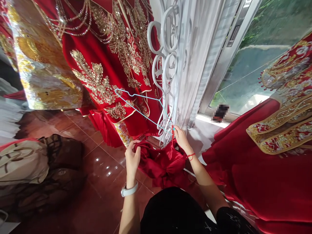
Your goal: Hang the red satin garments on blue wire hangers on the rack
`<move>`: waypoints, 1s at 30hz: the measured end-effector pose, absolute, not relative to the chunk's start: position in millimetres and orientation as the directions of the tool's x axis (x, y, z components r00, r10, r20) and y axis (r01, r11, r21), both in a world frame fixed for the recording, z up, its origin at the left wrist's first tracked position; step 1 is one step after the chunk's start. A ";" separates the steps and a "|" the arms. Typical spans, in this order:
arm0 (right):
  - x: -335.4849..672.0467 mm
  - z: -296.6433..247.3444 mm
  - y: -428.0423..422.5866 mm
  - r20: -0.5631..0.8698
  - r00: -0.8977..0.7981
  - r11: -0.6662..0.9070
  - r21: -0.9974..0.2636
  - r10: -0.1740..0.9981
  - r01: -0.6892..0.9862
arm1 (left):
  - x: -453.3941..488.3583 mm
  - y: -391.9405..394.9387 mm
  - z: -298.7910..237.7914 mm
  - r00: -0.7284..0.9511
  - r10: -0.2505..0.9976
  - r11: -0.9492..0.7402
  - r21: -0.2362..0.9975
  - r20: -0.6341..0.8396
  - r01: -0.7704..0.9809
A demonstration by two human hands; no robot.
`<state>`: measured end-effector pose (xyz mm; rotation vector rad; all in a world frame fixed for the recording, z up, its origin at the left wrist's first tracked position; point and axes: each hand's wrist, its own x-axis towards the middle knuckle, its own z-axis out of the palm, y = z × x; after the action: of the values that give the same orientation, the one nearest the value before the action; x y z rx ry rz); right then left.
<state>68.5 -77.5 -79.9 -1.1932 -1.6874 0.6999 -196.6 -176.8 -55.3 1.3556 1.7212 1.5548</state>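
Red tiled floor [104, 175] and a white scrollwork stand [170, 53] form the setting, between embroidered red gowns [90, 78]. A slim pale-blue hanger [146, 97] shows before the stand, its long axis slanting from upper left to lower right, its hook directed to the upper right; contact between hook and scrollwork cannot be determined. Below it, a glossy deep-red garment [170, 159], gathered in folds, hangs toward the person's body. The left hand [133, 154] grasps its upper left edge; the right hand [181, 138] pinches a thin red strap [173, 133] at the hanger's lower right end.
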 end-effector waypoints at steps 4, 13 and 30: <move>56.8 -82.5 -76.2 0.281 -0.079 0.287 -0.954 0.957 0.089 | -192.2 -181.2 -54.9 -0.395 0.886 -0.102 0.933 0.244 0.346; 61.3 -94.1 -49.1 -0.096 -0.226 -0.207 -0.816 0.969 -0.541 | -191.5 -194.7 -54.2 -0.389 0.895 -0.100 0.948 0.218 0.303; 116.7 -82.4 -36.6 0.091 -0.332 0.065 -0.994 0.939 -0.089 | -200.0 -209.4 -58.5 -0.391 0.889 -0.107 0.939 0.238 0.328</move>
<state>116.7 -36.6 -82.4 -0.9113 -1.4317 1.4277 -200.0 -209.4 -58.5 1.3371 1.6844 1.5206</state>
